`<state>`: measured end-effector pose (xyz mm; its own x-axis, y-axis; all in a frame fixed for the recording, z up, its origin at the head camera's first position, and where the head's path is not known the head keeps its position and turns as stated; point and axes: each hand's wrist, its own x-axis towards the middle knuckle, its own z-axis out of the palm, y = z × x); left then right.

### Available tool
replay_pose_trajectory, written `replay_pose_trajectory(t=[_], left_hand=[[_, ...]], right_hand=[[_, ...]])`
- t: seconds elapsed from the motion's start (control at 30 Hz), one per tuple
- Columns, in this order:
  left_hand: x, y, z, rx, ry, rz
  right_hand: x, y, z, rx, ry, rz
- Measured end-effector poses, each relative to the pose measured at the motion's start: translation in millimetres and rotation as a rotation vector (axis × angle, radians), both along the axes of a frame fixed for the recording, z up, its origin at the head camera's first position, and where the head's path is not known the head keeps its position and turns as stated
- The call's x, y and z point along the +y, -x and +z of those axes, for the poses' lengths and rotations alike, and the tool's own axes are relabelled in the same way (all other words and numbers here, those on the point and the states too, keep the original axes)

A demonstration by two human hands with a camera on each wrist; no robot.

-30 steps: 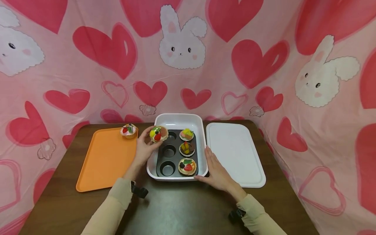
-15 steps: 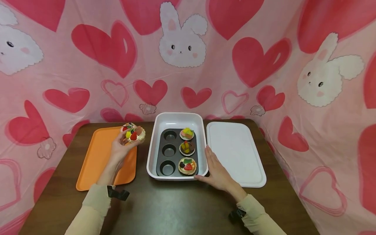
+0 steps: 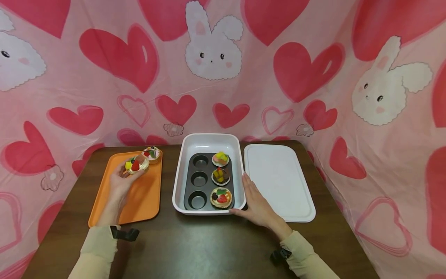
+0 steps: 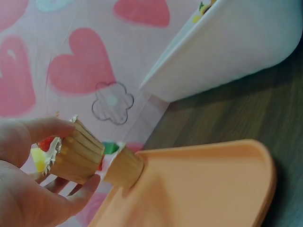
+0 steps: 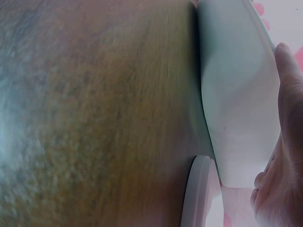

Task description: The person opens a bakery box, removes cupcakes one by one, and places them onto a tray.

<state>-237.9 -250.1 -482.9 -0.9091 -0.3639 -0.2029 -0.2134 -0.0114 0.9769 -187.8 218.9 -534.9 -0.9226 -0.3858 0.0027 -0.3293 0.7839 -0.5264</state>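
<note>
Here's the left hand [image 3: 120,180] out over the orange tray [image 3: 146,201], thumb and fingers grasping the fruit tart [image 3: 137,164] by its crimped side, and this looks like the delicate bit. The tart hangs just on the near left side of the pink-topped tart [image 3: 151,154], which sits at the tray's far right corner; whether the two touch, I can't tell. Any drift to the far right could knock that neighbour towards the tray's edge and the bench [image 3: 223,248] beyond. The left wrist view shows the grip high up by the rim, the tapered cup poking out underneath, so a loose pinch might let it swing, land on its narrow base at a slant and tip over. Fingers curled below the cup might also get caught between it and the tray on the way down. Over on the right, the right hand [image 3: 259,205] grasps nothing, fingers straight along the right side of the white tub [image 3: 205,212] at its near corner; too hard a push there could shove the tub left, and the muffin pan [image 3: 209,182], with spare room at its far end, might slide inside.
</note>
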Motion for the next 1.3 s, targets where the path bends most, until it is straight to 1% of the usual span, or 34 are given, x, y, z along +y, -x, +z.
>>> replay_pose_trajectory(t=[0.1,0.2,0.3,0.37,0.43,0.5,0.7,0.77,0.87,1.07,1.2,1.3], left_hand=[[-8.4,1.6,-0.5,-0.01,-0.03,0.042],[-18.0,5.5,0.9,-0.014,-0.095,0.11],[-28.5,11.3,1.2,-0.029,-0.123,0.178],[-35.7,16.0,0.9,-0.031,-0.138,0.199],[-42.0,20.4,-0.2,-0.044,-0.133,0.214],[-47.1,24.8,-1.9,-0.056,-0.123,0.221],[-57.6,39.3,-6.6,-0.084,-0.159,0.251],[-61.1,43.8,-7.7,-0.089,-0.154,0.262],[-65.1,50.0,-10.1,-0.102,-0.12,0.28],[-69.1,59.6,-16.5,-0.125,-0.057,0.276],[-69.7,63.6,-20.6,-0.131,-0.036,0.281],[-70.3,65.8,-23.8,-0.147,-0.013,0.269]], right_hand=[[-0.2,-0.5,0.6,0.002,0.005,0.005],[-0.2,-0.8,1.0,0.007,0.004,0.008],[0.1,-0.5,1.4,0.014,0.004,0.015],[0.2,-0.1,2.1,0.019,0.0,0.015],[0.7,0.1,2.5,0.02,-0.004,0.016],[1.5,0.0,2.5,0.018,-0.006,0.016],[1.4,-1.0,1.8,0.013,-0.012,0.012],[0.5,-1.2,1.7,0.022,-0.01,0.015],[-0.2,-1.4,1.3,0.03,-0.008,0.019],[-0.3,-2.1,2.7,0.031,-0.007,0.018],[-0.3,-2.7,2.6,0.035,-0.002,0.016],[-0.5,-3.1,2.7,0.021,-0.01,0.012]])
